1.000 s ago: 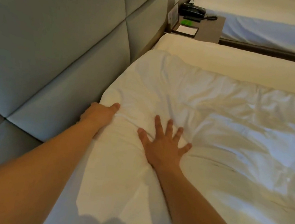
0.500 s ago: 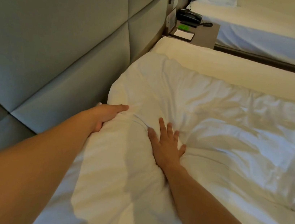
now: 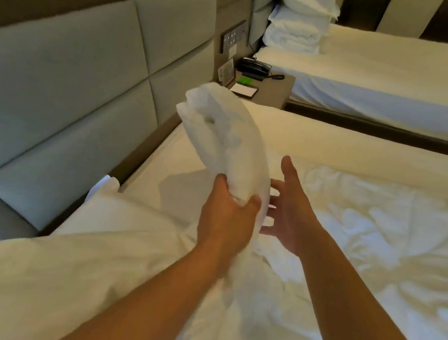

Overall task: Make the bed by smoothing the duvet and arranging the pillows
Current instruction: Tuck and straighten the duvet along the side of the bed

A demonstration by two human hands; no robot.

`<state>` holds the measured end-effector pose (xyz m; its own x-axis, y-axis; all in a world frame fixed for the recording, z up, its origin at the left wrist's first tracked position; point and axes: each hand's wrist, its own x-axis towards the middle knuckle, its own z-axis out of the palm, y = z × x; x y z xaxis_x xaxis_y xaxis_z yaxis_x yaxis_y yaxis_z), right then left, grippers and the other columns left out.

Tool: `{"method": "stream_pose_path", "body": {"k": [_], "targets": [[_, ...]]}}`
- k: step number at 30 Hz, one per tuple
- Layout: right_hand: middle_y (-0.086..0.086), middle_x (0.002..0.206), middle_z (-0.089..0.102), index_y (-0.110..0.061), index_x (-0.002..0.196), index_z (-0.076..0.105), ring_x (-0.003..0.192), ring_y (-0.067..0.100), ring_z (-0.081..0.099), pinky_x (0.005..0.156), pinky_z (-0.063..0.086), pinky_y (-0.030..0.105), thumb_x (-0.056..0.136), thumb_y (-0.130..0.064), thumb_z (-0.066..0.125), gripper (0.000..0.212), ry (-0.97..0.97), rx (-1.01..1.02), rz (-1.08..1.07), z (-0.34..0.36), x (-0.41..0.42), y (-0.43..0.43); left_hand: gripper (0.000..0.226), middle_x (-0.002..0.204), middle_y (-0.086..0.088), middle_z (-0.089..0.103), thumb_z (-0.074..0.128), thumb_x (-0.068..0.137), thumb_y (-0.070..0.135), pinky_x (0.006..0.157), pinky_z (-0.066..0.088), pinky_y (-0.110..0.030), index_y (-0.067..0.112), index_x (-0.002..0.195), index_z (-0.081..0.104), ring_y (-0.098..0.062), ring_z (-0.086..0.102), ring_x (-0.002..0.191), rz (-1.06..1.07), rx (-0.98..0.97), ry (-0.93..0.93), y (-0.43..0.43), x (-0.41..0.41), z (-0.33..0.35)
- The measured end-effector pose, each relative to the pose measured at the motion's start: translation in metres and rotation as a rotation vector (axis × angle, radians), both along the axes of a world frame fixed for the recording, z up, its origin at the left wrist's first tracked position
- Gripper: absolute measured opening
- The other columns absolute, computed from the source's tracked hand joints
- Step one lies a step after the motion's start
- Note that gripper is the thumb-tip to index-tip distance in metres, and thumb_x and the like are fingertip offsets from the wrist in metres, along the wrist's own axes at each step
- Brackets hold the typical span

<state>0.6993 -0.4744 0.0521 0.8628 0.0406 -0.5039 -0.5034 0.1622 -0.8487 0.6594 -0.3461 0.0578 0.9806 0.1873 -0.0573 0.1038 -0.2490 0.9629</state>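
Early stage, I judge: left hand (image 3: pixel 226 216) grip holds up a bunched edge of the rumpled white fabric duvet (image 3: pixel 380 235); right hand (image 3: pixel 288 215) grip wide, just beside. Smoothing and pillows not yet done.

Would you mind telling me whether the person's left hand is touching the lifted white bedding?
Touching. The head view shows the left hand gripping the lifted white bedding, curled round its lower end.
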Motion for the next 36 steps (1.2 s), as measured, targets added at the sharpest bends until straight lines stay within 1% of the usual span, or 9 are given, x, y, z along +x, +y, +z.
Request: {"method": "stream_pose_path", "body": {"k": [4, 9, 11, 16, 21, 25, 29, 34, 36], "targets": [[-0.004, 0.127, 0.062, -0.028, 0.133, 0.05, 0.12, 0.027, 0.058, 0.097, 0.049, 0.049, 0.078, -0.072, 0.067, 0.072, -0.132, -0.353, 0.174, 0.032, -0.033, -0.066, 0.032, 0.105, 0.005, 0.07, 0.065, 0.095, 0.044, 0.083, 0.057, -0.04, 0.033, 0.117, 0.044, -0.025, 0.069, 0.096, 0.064, 0.193, 0.068, -0.114, -0.057, -0.036], [0.01, 0.144, 0.051, -0.008, 0.154, 0.023, 0.131, 0.033, 0.054, 0.101, 0.049, 0.04, 0.057, -0.07, 0.088, 0.132, -0.097, -0.8, 0.206, -0.013, -0.03, -0.112, 0.04, 0.11, -0.006, 0.064, 0.057, 0.098, 0.037, 0.089, 0.055, -0.043, 0.023, 0.133, 0.043, -0.03, 0.066, 0.104, 0.165, 0.288, 0.34, -0.208, -0.086, -0.068], [0.01, 0.133, 0.057, -0.007, 0.151, 0.023, 0.122, 0.035, 0.06, 0.096, 0.052, 0.045, 0.055, -0.071, 0.089, 0.132, -0.051, -0.905, 0.2, -0.038, -0.033, -0.125, 0.051, 0.125, -0.011, 0.058, 0.05, 0.101, 0.039, 0.096, 0.051, -0.044, 0.022, 0.145, 0.032, -0.032, 0.06, 0.116, 0.013, 0.473, 0.432, -0.222, -0.088, -0.079], [0.011, 0.123, 0.065, -0.006, 0.133, 0.049, 0.111, 0.035, 0.065, 0.085, 0.054, 0.042, 0.08, -0.038, 0.083, 0.07, -0.012, -0.776, 0.052, -0.09, -0.038, -0.166, 0.074, 0.155, -0.017, 0.044, 0.054, 0.103, 0.038, 0.111, 0.042, -0.04, 0.009, 0.16, 0.019, -0.034, 0.048, 0.138, -0.776, 0.723, 0.531, -0.209, -0.074, -0.064], [0.01, 0.116, 0.068, -0.004, 0.137, 0.056, 0.094, 0.026, 0.066, 0.077, 0.056, 0.036, 0.09, -0.023, 0.077, 0.056, -0.007, -0.51, -0.044, -0.111, -0.046, -0.198, 0.07, 0.163, -0.002, 0.03, 0.039, 0.097, 0.072, 0.124, 0.018, -0.037, 0.034, 0.155, 0.038, -0.022, 0.022, 0.153, -1.467, 1.05, -0.356, -0.157, -0.096, -0.061], [0.01, 0.121, 0.062, -0.007, 0.143, 0.048, 0.09, 0.021, 0.06, 0.069, 0.046, 0.029, 0.096, -0.03, 0.071, 0.058, 0.03, -0.466, 0.015, -0.111, -0.045, -0.203, 0.079, 0.17, 0.003, 0.021, 0.03, 0.088, 0.086, 0.127, -0.009, -0.047, 0.042, 0.152, 0.039, -0.015, 0.0, 0.159, -1.958, 1.201, -0.407, -0.168, -0.097, -0.114], [0.014, 0.135, 0.055, -0.007, 0.147, 0.032, 0.113, 0.031, 0.059, 0.088, 0.049, 0.041, 0.096, -0.042, 0.067, 0.071, 0.048, -0.553, 0.01, -0.122, -0.042, -0.197, 0.081, 0.106, 0.004, 0.068, 0.026, 0.085, 0.088, 0.124, 0.015, -0.043, 0.024, 0.113, 0.067, -0.018, 0.058, 0.115, -1.962, 1.204, -0.627, -0.171, -0.095, -0.145], [0.017, 0.146, 0.051, -0.014, 0.162, -0.003, 0.125, 0.039, 0.059, 0.097, 0.048, 0.048, 0.081, -0.078, 0.062, 0.122, -0.069, -0.836, -0.158, -0.135, -0.048, -0.167, 0.066, 0.062, -0.004, 0.064, 0.037, 0.1, 0.065, 0.086, 0.038, -0.036, 0.015, 0.066, 0.064, -0.027, 0.055, 0.06, -1.794, 1.048, -0.898, -0.159, -0.092, -0.166], [0.016, 0.134, 0.06, -0.008, 0.16, 0.011, 0.122, 0.04, 0.061, 0.092, 0.048, 0.045, 0.092, -0.071, 0.054, 0.102, -0.053, -0.795, -0.114, -0.138, -0.043, -0.162, 0.066, 0.057, -0.006, 0.064, 0.038, 0.103, 0.057, 0.077, 0.036, -0.035, 0.014, 0.061, 0.065, -0.026, 0.044, 0.052, -1.737, 1.082, -0.859, -0.164, -0.099, -0.161]]}}
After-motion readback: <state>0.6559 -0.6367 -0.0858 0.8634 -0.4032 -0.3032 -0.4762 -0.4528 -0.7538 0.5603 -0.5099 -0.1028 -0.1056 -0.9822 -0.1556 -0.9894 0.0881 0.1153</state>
